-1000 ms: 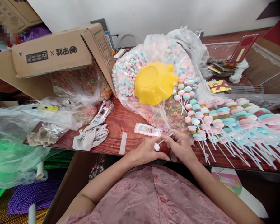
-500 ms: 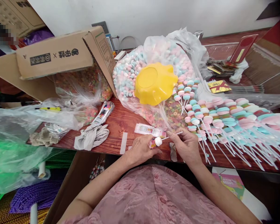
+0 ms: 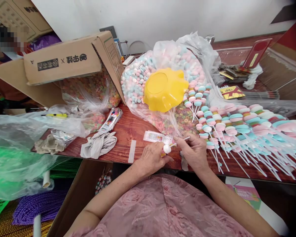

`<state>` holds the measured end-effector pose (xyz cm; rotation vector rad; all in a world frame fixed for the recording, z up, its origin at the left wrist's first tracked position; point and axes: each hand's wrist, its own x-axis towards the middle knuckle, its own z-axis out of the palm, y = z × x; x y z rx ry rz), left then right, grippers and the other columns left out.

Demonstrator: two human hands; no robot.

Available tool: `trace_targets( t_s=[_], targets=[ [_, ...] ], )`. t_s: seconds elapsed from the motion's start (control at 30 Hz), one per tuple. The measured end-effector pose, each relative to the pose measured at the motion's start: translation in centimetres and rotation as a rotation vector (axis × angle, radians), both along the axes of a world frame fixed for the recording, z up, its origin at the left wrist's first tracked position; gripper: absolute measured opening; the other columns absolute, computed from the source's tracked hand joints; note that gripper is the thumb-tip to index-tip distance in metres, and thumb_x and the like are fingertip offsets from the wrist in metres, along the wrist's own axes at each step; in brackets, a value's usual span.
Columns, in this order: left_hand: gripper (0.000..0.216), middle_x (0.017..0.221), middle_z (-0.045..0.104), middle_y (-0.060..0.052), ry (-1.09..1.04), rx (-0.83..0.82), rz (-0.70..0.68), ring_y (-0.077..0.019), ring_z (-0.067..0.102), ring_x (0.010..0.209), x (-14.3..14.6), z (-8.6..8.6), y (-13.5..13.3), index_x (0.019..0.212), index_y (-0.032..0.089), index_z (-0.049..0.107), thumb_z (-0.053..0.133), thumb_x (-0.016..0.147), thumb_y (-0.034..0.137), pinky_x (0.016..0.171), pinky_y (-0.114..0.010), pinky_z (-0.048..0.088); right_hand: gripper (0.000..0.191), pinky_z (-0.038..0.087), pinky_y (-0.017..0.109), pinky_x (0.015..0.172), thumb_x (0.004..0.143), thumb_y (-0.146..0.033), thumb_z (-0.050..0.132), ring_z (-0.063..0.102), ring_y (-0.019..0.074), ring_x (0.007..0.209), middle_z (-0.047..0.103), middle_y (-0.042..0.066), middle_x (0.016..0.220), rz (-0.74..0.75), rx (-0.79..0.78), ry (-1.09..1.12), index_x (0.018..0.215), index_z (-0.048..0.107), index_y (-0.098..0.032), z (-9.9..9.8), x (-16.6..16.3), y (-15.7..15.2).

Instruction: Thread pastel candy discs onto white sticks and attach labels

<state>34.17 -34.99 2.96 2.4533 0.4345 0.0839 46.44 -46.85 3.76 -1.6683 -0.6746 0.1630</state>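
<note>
At the table's front edge my left hand (image 3: 151, 158) is closed round small candy pieces, with a white round candy (image 3: 166, 148) showing at its fingertips. My right hand (image 3: 193, 150) pinches a thin white stick (image 3: 185, 139) whose tip meets that candy. Both hands sit close together over the red-brown table (image 3: 124, 130). To the right lies a wide spread of finished candy skewers (image 3: 236, 123), pink, blue and white discs on white sticks.
A big clear bag of pastel candies (image 3: 138, 82) carries an upturned yellow bowl (image 3: 165, 89). A tipped cardboard box (image 3: 64, 62) and bags of coloured rings (image 3: 88, 95) stand at left. Grey cloth (image 3: 98, 144), a printed packet (image 3: 156, 137) and plastic sheeting (image 3: 12, 144) lie nearby.
The white candy has gone onto the stick's end and a coloured piece has joined it in my left hand. Both hands shifted slightly away from me, toward the candy bag.
</note>
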Motion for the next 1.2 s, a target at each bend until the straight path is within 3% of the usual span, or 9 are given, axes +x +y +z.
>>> trace_targets(
  t_s=[0.17, 0.23, 0.43, 0.63, 0.8, 0.93, 1.2],
  targets=[
    [0.028, 0.083, 0.067, 0.000, -0.020, -0.188, 0.020, -0.0174, 0.060, 0.075, 0.2, 0.2, 0.4, 0.092, 0.019, 0.059, 0.075, 0.076, 0.035, 0.064, -0.027, 0.039, 0.037, 0.028, 0.025, 0.048, 0.080, -0.038, 0.066, 0.035, 0.0084, 0.047, 0.040, -0.006, 0.049, 0.067, -0.023, 0.019, 0.054, 0.046, -0.020, -0.9, -1.1, 0.4],
    [0.030, 0.084, 0.067, -0.001, 0.014, -0.137, 0.035, -0.0178, 0.060, 0.075, 0.1, 0.2, 0.6, 0.092, 0.018, 0.059, 0.075, 0.075, 0.037, 0.065, -0.028, 0.039, 0.038, 0.029, 0.025, 0.048, 0.080, -0.039, 0.067, 0.035, 0.0086, 0.048, 0.041, -0.006, 0.050, 0.095, -0.012, 0.091, 0.054, 0.046, -0.020, -1.1, -1.0, 0.3],
    [0.030, 0.098, 0.067, -0.008, 0.026, 0.215, -0.022, -0.0245, 0.061, 0.092, -0.4, -0.6, 1.0, 0.095, 0.018, 0.060, 0.071, 0.080, 0.042, 0.078, -0.035, 0.044, 0.046, 0.026, 0.025, 0.047, 0.077, -0.045, 0.071, 0.031, 0.0084, 0.049, 0.035, -0.006, 0.050, 0.127, 0.002, 0.168, 0.050, 0.043, -0.020, 0.2, 0.3, -0.6],
    [0.021, 0.092, 0.067, -0.008, -0.031, 0.296, 0.025, -0.0225, 0.062, 0.086, -0.5, -1.2, 0.9, 0.093, 0.017, 0.061, 0.064, 0.085, 0.037, 0.074, -0.033, 0.046, 0.047, 0.024, 0.026, 0.047, 0.081, -0.045, 0.068, 0.031, 0.0092, 0.049, 0.036, -0.005, 0.049, 0.177, -0.068, 0.125, 0.050, 0.043, -0.020, 0.1, 0.1, -1.0],
    [0.024, 0.089, 0.064, -0.009, -0.087, 0.426, 0.068, -0.0237, 0.061, 0.083, -0.6, -1.4, 1.8, 0.094, 0.017, 0.060, 0.056, 0.090, 0.040, 0.067, -0.033, 0.044, 0.053, 0.022, 0.027, 0.048, 0.083, -0.042, 0.067, 0.026, 0.0089, 0.049, 0.028, -0.005, 0.051, 0.137, -0.021, 0.129, 0.049, 0.035, -0.020, -0.1, -0.2, -1.1],
    [0.019, 0.087, 0.063, -0.010, -0.064, 0.516, 0.039, -0.0240, 0.060, 0.082, -0.7, -1.5, 2.0, 0.091, 0.017, 0.060, 0.054, 0.091, 0.035, 0.065, -0.033, 0.044, 0.050, 0.024, 0.027, 0.047, 0.083, -0.043, 0.068, 0.028, 0.0097, 0.049, 0.032, -0.004, 0.052, 0.113, 0.008, 0.219, 0.049, 0.040, -0.021, -0.3, -0.1, -1.1],
    [0.026, 0.084, 0.063, -0.008, -0.147, 0.506, -0.023, -0.0215, 0.060, 0.077, -0.8, -1.5, 1.5, 0.086, 0.017, 0.056, 0.056, 0.092, 0.042, 0.063, -0.032, 0.045, 0.051, 0.027, 0.024, 0.044, 0.081, -0.045, 0.071, 0.029, 0.0079, 0.049, 0.032, -0.005, 0.052, 0.114, 0.023, 0.252, 0.050, 0.039, -0.020, -0.8, 0.4, -0.8]
  ],
)
